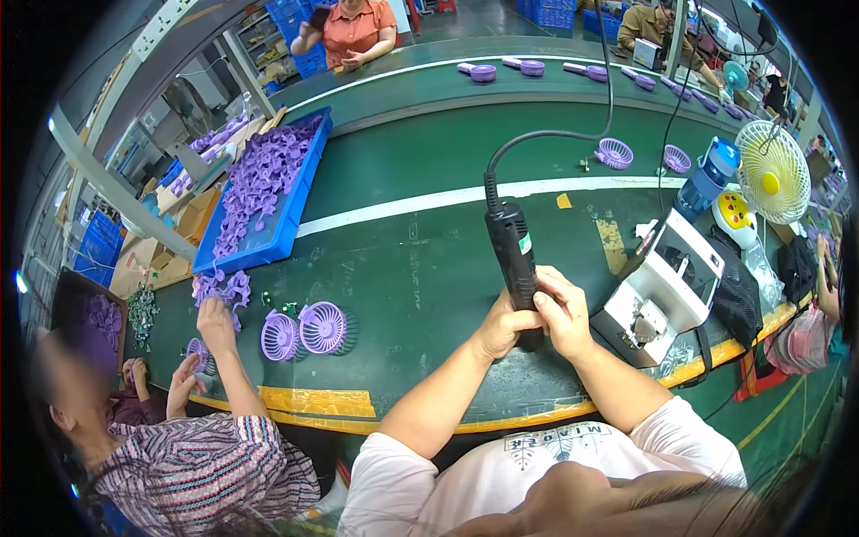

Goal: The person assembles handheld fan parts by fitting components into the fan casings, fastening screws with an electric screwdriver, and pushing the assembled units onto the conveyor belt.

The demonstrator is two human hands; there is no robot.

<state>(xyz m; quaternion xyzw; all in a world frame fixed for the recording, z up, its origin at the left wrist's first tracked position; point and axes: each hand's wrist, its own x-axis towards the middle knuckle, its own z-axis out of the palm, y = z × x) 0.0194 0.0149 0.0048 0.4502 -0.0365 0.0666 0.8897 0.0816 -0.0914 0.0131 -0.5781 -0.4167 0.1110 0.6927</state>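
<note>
A: The hands: what are they doing?

B: Both are closed round one thing. The left hand and the right hand wrap the lower part of a black power screwdriver, meeting on it in front of the chest.

A: How does it lie?

B: Its long axis runs away from the body, the cable end farthest off and leaning a little to the left. The other end is by the palms; I can't make out the tip.

A: Which hand is nearer?

B: Neither, as both touch it: left from its left side, right from the other, thumbs toward each other on the near side.

A: And the arms?

B: Bent and slanting inward over the edge of the desk, so the forearms make a wedge.

A: What's around?

B: A silver box stands to the right, nearer the right hand. Two purple round grilles, one just beside the other, lie well apart to the left, on the left hand's side.
</note>
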